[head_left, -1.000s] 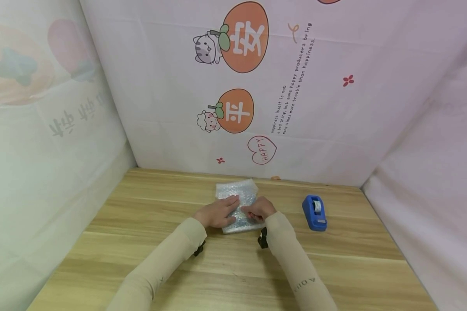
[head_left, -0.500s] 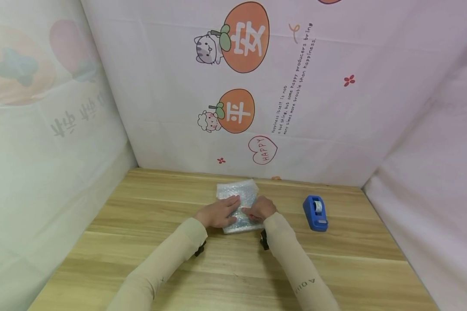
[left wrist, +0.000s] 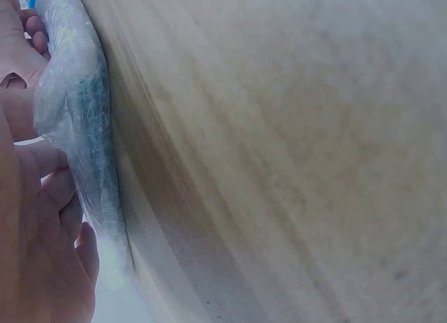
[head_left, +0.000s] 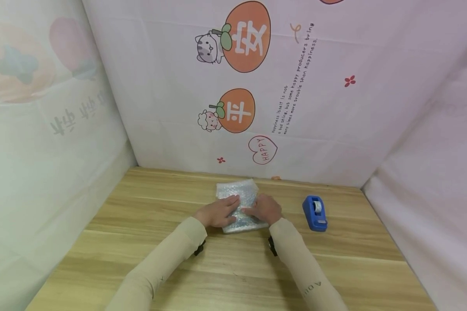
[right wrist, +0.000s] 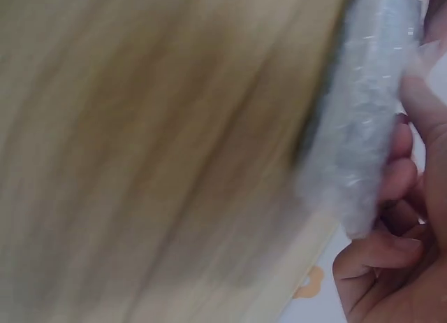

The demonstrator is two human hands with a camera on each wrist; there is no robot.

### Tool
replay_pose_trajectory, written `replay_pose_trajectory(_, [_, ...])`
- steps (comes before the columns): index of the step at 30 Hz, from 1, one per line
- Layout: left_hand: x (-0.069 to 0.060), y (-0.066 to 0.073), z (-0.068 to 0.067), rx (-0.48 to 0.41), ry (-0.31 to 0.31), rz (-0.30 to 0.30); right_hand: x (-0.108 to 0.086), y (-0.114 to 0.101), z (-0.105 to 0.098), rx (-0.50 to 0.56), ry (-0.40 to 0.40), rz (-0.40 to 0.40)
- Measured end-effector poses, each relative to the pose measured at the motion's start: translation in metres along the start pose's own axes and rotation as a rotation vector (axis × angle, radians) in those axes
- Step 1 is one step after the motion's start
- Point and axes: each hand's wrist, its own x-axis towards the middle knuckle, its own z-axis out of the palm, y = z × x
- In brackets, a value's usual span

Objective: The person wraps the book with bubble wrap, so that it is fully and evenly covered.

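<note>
A flat bundle of clear bubble wrap (head_left: 236,190) lies on the wooden table, with something bluish-green showing dimly inside. My left hand (head_left: 217,213) rests palm down on its left part, fingers stretched across the top. On the right side, my right hand (head_left: 267,209) has its fingers curled in, and its thumb reaches out to press the wrap's upper face. The right wrist view shows the curled fingers (right wrist: 399,176) beside the wrap's edge. What the thumb presses on is too small to make out.
A blue tape dispenser (head_left: 314,214) with a roll in it stands to the right of the bundle. Behind the wooden table (head_left: 233,272) hangs a printed white cloth (head_left: 171,86), and more cloth closes off both sides.
My right hand has slid slightly to the right along the bubble wrap, and its wrist has shifted right too. The left hand and the tape dispenser stay in place.
</note>
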Motion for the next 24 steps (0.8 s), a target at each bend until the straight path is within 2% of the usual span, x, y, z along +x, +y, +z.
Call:
replay_pose_trajectory(7, [-0.001, 0.000, 0.000, 0.004, -0.017, -0.007, -0.003, 0.009, 0.000, 0.048, -0.003, -0.105])
replay_pose_trajectory(17, [-0.001, 0.001, -0.003, 0.010, -0.017, -0.010, -0.007, 0.019, 0.000, 0.110, -0.065, -0.265])
replay_pose_trajectory(24, [-0.001, 0.001, -0.001, 0.020, -0.020, -0.013, -0.012, 0.024, 0.002, 0.179, -0.126, -0.317])
